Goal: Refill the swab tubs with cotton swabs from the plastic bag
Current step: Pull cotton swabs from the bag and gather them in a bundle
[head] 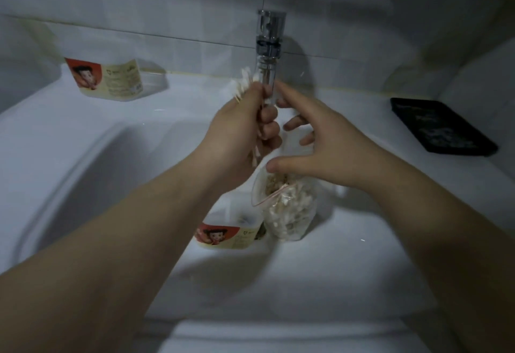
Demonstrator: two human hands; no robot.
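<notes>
Currently, a cotton swab bundle (pixel 245 83) is being clenched in the left grip (pixel 242 135), long axis near upright; the swab tub (pixel 228 234) is positioned below it, just beside the plastic bag (pixel 289 213), which is being overhung by the released right grip (pixel 326 146).

A clear zip bag (pixel 289 230), mouth open, stands in the sink (pixel 348 255), stuffed with swabs (pixel 289 202). A clear tub (pixel 223 237) with a red-and-cream label stands just left of it. A second tub (pixel 111 79) sits on the back-left ledge. The left hand (pixel 239 132) grips a bunch (pixel 245 82) of swabs above.
</notes>
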